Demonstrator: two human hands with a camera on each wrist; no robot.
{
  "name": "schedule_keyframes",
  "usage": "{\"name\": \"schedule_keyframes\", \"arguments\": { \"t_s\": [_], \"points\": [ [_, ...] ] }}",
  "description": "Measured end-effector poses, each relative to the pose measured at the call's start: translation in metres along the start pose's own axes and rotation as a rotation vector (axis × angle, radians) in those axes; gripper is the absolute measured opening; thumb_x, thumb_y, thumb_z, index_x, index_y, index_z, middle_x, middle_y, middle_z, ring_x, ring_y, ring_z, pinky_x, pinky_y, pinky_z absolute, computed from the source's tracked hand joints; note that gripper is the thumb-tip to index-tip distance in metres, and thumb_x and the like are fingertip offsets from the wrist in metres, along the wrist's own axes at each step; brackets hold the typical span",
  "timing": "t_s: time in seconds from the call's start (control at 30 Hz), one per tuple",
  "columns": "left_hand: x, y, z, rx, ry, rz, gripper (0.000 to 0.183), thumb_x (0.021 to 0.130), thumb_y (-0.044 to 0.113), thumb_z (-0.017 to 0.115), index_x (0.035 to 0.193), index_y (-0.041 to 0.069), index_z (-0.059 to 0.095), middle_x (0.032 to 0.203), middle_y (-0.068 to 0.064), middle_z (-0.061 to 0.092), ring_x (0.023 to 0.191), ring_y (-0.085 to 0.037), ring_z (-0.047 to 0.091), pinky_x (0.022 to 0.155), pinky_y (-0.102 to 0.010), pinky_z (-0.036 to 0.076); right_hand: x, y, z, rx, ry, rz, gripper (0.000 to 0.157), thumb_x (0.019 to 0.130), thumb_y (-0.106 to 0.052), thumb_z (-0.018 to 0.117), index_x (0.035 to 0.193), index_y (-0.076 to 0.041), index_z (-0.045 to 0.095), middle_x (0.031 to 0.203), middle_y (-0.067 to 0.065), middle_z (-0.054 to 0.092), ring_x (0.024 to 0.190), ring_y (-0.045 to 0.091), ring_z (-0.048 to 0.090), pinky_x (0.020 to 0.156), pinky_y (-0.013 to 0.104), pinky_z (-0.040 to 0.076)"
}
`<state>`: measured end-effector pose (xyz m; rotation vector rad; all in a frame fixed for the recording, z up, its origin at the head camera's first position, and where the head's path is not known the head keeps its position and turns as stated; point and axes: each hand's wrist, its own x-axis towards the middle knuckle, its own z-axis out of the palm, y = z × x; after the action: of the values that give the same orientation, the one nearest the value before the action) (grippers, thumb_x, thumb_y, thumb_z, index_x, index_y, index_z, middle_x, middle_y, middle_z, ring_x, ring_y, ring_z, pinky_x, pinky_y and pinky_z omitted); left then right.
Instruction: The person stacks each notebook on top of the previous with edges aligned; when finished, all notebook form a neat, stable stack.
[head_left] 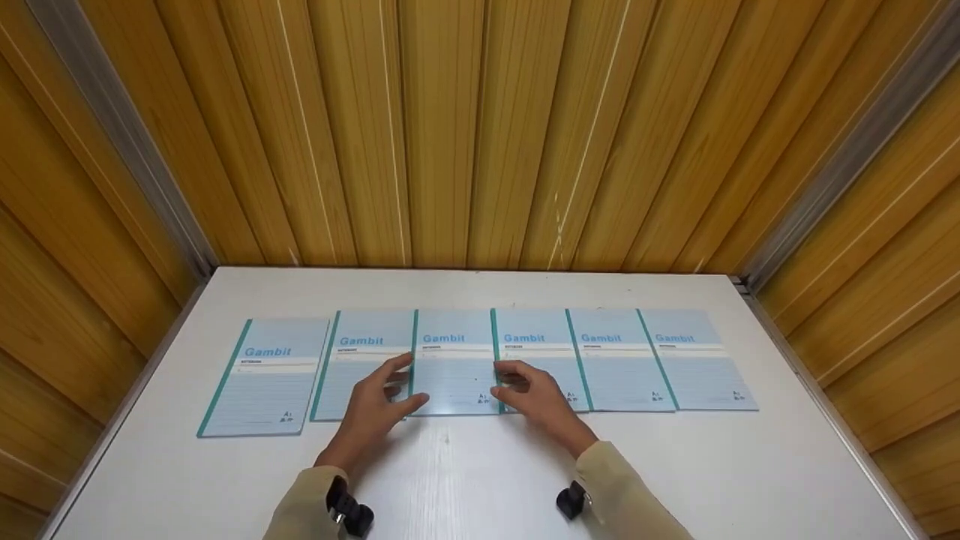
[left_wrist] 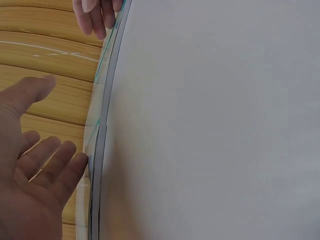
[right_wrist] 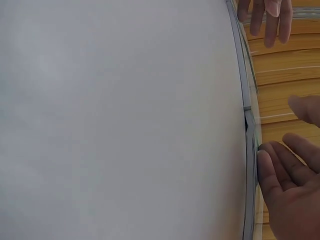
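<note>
Light-blue notebooks with green spines lie in a row in the head view, each printed "Gambit". My left hand (head_left: 377, 395) is at the left edge of the third notebook from the left (head_left: 454, 379), its thumb over that notebook's lower left part. Across from it, my right hand (head_left: 532, 394) has its fingertips at the same notebook's right edge, over the spine of the fourth notebook (head_left: 534, 326). Thumb and fingers stand apart on both hands. In the wrist views the notebooks show edge-on; the left hand (left_wrist: 40, 180) and right hand (right_wrist: 292, 195) have fingertips near these edges.
The leftmost notebook (head_left: 262, 390) lies slightly apart from the second notebook (head_left: 367, 326). To the right are the fifth notebook (head_left: 622, 382) and sixth notebook (head_left: 705, 382). All lie on a white table (head_left: 465, 480), with wood-patterned panels (head_left: 442, 135) behind and at both sides.
</note>
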<state>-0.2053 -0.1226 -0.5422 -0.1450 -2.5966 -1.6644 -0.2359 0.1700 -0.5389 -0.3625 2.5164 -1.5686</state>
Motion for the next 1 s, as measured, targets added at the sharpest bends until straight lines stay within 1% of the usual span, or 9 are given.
{"name": "schedule_keyframes", "arguments": {
  "t_s": [0.1,0.2,0.37,0.43,0.53,0.7,0.83,1.0],
  "points": [
    [-0.0004,-0.0005,0.0010,0.028,-0.018,-0.011,0.068,0.090,0.016,0.087,0.151,0.012,0.059,0.145,-0.009,0.064,0.127,-0.031,0.063,0.108,-0.050,0.051,-0.0003,0.0003,0.0013,-0.018,-0.006,0.007,0.049,0.099,-0.022,0.077,0.143,-0.005,0.064,0.135,0.010,0.067,0.121,0.027,0.063,0.107,0.049,0.050],
    [0.0010,-0.0014,0.0015,0.059,-0.030,-0.001,0.058,0.091,0.014,0.086,0.145,0.010,0.064,0.136,-0.008,0.069,0.121,-0.027,0.064,0.106,-0.048,0.052,-0.0004,0.0008,0.0016,-0.030,-0.013,0.004,0.047,0.100,-0.021,0.077,0.143,-0.006,0.066,0.136,0.009,0.068,0.121,0.026,0.063,0.107,0.048,0.050],
    [0.0041,-0.0020,0.0009,0.117,-0.032,0.019,0.041,0.091,0.010,0.085,0.131,0.009,0.074,0.119,-0.004,0.073,0.107,-0.023,0.065,0.099,-0.046,0.054,-0.0005,0.0014,0.0012,-0.043,-0.029,-0.035,0.040,0.103,-0.021,0.073,0.140,-0.006,0.069,0.137,0.010,0.068,0.125,0.029,0.063,0.107,0.049,0.050],
    [0.0044,-0.0023,0.0006,0.133,-0.033,0.030,0.036,0.091,0.008,0.084,0.127,0.009,0.076,0.116,-0.003,0.074,0.102,-0.022,0.065,0.095,-0.045,0.055,-0.0010,0.0010,0.0009,-0.049,-0.035,-0.047,0.038,0.104,-0.021,0.071,0.139,-0.005,0.070,0.136,0.010,0.069,0.126,0.030,0.063,0.106,0.049,0.051],
    [0.0038,-0.0025,0.0001,0.153,-0.039,0.037,0.033,0.092,0.006,0.083,0.125,0.010,0.078,0.113,-0.002,0.075,0.098,-0.020,0.064,0.092,-0.043,0.055,-0.0017,0.0004,0.0005,-0.064,-0.035,-0.058,0.034,0.106,-0.017,0.068,0.137,-0.006,0.071,0.136,0.009,0.069,0.125,0.031,0.062,0.106,0.051,0.050],
    [0.0024,-0.0016,-0.0006,0.167,-0.043,0.027,0.032,0.092,0.003,0.080,0.123,0.010,0.080,0.114,-0.003,0.077,0.093,-0.020,0.062,0.088,-0.042,0.054,-0.0026,-0.0002,0.0005,-0.080,-0.030,-0.065,0.030,0.108,-0.010,0.059,0.135,-0.006,0.073,0.138,0.006,0.069,0.129,0.033,0.059,0.110,0.053,0.047],
    [0.0019,-0.0015,-0.0005,0.180,-0.042,0.019,0.032,0.091,0.002,0.080,0.122,0.011,0.080,0.115,-0.004,0.077,0.092,-0.020,0.062,0.087,-0.041,0.054,-0.0038,0.0000,0.0011,-0.091,-0.026,-0.061,0.029,0.108,-0.009,0.058,0.132,-0.007,0.074,0.139,0.005,0.069,0.131,0.033,0.059,0.110,0.055,0.046],
    [0.0004,-0.0028,-0.0009,0.189,-0.042,0.043,0.030,0.090,0.002,0.081,0.119,0.010,0.081,0.111,-0.004,0.077,0.084,-0.017,0.060,0.078,-0.035,0.053,-0.0054,-0.0001,0.0015,-0.090,-0.020,-0.045,0.030,0.108,-0.006,0.056,0.130,-0.007,0.076,0.137,0.005,0.070,0.130,0.033,0.059,0.110,0.054,0.046]
  ]
}}
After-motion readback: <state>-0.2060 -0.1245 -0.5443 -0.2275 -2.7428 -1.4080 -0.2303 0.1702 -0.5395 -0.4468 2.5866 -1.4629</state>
